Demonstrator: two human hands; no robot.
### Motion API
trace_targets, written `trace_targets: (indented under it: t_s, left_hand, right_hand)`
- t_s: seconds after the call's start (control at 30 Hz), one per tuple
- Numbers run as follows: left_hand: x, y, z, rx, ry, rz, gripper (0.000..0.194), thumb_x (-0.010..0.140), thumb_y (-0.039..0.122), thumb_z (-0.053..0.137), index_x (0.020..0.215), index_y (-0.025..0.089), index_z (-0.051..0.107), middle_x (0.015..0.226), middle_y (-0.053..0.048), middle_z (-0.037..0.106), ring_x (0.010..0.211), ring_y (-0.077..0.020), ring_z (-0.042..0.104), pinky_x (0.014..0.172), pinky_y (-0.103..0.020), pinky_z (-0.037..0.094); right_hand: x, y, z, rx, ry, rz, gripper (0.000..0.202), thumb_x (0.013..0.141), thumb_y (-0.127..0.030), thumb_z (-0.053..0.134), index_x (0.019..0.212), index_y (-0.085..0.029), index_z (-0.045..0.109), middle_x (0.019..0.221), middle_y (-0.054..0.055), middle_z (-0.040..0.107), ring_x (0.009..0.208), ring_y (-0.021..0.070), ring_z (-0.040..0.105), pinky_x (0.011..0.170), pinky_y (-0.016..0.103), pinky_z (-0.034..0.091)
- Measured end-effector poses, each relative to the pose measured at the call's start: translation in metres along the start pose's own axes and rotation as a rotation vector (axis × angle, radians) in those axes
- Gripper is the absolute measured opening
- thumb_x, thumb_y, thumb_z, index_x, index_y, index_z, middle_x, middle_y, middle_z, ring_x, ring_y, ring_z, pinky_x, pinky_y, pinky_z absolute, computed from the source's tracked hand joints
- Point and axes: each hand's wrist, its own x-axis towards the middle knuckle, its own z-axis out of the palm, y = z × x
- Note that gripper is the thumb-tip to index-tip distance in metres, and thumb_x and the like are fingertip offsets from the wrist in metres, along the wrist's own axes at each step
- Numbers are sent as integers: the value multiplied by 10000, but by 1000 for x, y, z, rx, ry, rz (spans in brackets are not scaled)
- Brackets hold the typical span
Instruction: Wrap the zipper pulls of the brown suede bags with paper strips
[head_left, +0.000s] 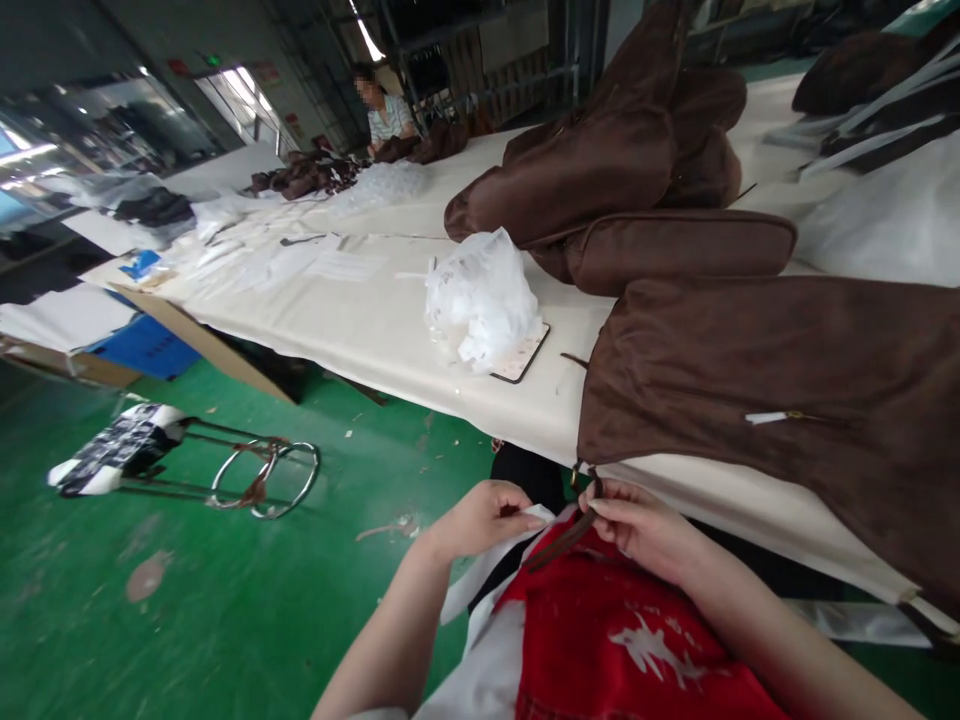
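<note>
My right hand [637,525] is closed around a narrow brown strap [562,540], near a small metal ring at the corner of a large brown bag [720,370]. The strap's loose end points down and left across my red apron [600,630]. To the left of it, my left hand [499,515] has thumb and fingers pinched on a thin white strip [480,575], whose kind I cannot make out. The bag lies flat along the table's near edge, with a white zipper pull [769,417] on its face.
More brown bags [637,170] are piled on the long cream-covered table [360,310]. A crumpled white plastic bag [480,300] rests partly over a phone-like flat object [525,355]. On the green floor lies a tipped stool [180,460]. A person [386,115] sits at the far side.
</note>
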Motion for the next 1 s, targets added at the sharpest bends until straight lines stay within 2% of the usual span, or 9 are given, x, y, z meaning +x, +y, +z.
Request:
trace_targets:
  t_s: [0.07,0.23,0.4,0.5,0.63,0.73,1.0]
  left_hand:
    - [-3,-1,0,13,-18,-4,379,863,474,552,677,149,604,628,33,441,605,-97,388,555,-212,283]
    - [-6,-1,-1,18,-55,0,419,874,496,525,664,145,616,621,23,453,594,-100,391,549,-214,293]
    - [-11,6,-5,21,-47,45,409,889,484,516,703,138,629,641,16,493,613,-98,421,577,-211,326]
    - [-13,11,-7,7,-51,58,361,873,460,563,741,132,637,664,13,517,631,-94,440,586,-205,330]
    - [-14,18,-7,5,-60,93,334,870,437,581,751,131,643,673,10,535,631,-90,452,597,-206,333]
    - [-13,25,-5,12,-76,116,347,874,448,572,751,133,649,674,4,546,629,-92,459,603,-208,335]
    - [-12,36,-1,45,-105,122,371,863,485,574,790,134,669,712,-23,598,661,-110,511,622,-216,359]
  right_hand:
    - [-1,-1,0,6,12,-14,218,687,-265,800,795,-149,651,758,4,623,540,45,476,493,162,384]
    - [-7,-5,2,82,8,-27,184,736,-284,762,824,-173,645,775,16,645,519,54,487,478,170,402]
    - [-22,-9,9,84,-113,-35,216,662,-226,805,832,-180,681,736,-7,615,521,50,460,506,175,389]
    - [-26,-9,14,36,-156,-84,170,680,-254,802,788,-179,695,727,4,625,541,60,475,515,184,381]
    - [-24,-10,19,25,34,-241,112,757,-292,755,815,-206,712,756,12,662,569,78,525,544,207,411]
    - [-22,-11,20,24,154,-302,109,747,-297,768,801,-222,710,815,14,687,595,87,554,565,217,434]
    - [-20,-4,21,-50,218,-301,180,714,-336,793,822,-218,710,843,16,696,630,93,585,610,223,468]
